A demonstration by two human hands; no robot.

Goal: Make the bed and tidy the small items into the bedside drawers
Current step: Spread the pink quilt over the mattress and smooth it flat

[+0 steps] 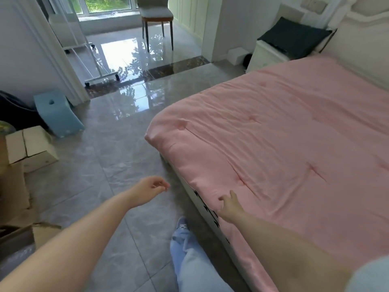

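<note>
right hand (pixel 228 205) pinches the near edge of the pink quilt (pixel 284 144) (spread over the bed); left hand (pixel 151 187) hangs loosely curled above the floor (pixel 94 175), empty.

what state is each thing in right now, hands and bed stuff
pink quilt: spread flat over the bed, lightly wrinkled
right hand: fingers on the quilt's near edge
left hand: loosely curled, holding nothing, over the floor
dark cushion: lying on the bedside cabinet
</note>
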